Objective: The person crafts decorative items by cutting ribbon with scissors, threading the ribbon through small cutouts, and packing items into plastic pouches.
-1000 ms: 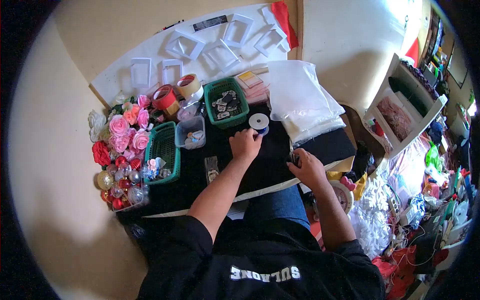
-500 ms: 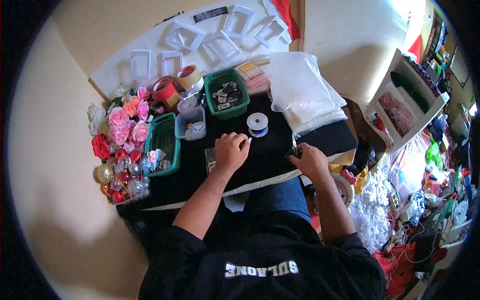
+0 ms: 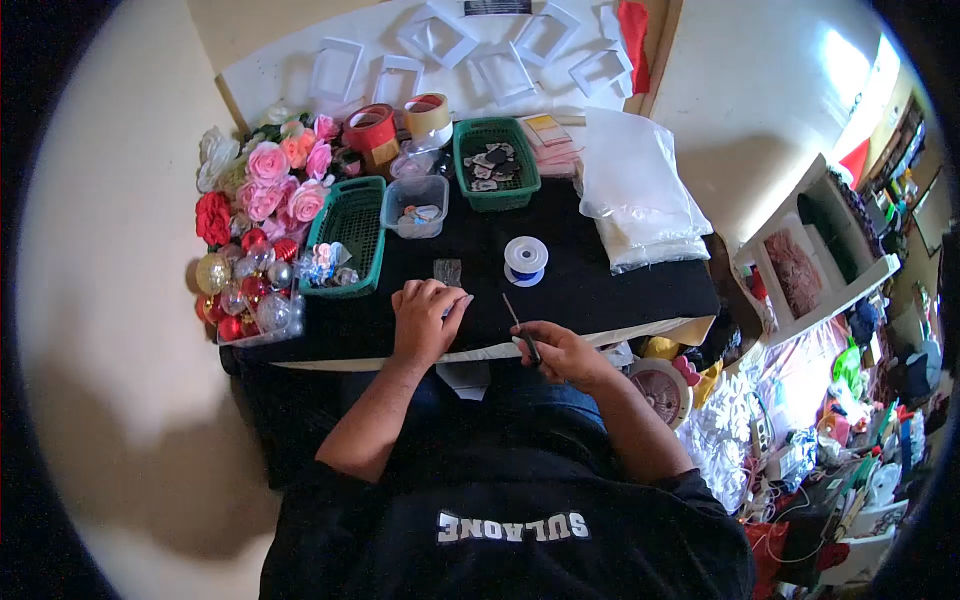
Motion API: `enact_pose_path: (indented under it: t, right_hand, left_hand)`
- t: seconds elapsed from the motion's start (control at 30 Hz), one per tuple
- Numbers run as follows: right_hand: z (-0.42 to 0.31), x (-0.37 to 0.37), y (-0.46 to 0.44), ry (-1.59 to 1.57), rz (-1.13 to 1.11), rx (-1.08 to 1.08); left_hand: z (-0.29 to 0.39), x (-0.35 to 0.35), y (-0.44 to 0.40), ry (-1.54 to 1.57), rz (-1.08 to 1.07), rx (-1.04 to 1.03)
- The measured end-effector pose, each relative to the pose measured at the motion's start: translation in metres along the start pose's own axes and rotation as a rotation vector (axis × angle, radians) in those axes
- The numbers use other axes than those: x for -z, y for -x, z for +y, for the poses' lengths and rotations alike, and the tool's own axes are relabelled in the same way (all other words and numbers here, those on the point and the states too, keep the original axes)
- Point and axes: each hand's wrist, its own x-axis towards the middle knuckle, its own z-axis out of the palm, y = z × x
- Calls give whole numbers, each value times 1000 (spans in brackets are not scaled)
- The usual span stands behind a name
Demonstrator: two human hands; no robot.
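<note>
My left hand is at the front of the black-covered table, its fingers bent together over a small clear packet; what they pinch, if anything, is too small to make out. To its right my right hand grips dark-handled scissors, blades pointing up and away from me. A white spool with blue winding stands just beyond the scissors' tips, touched by neither hand.
Green baskets, a clear tub, tape rolls, roses and shiny balls line the left and back. Plastic bags lie back right. White frames rest behind.
My left hand has moved left and nearer to me, away from the spool. My right hand has come leftward, and the scissors now show clearly in it. The view has shifted.
</note>
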Motion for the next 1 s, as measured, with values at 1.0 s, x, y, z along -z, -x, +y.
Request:
enact_pose_path:
  t: [1.0]
  right_hand:
    - [-25, -23, -35, -1, 210, -20]
  left_hand:
    - [-17, -3, 19, 0, -1, 6]
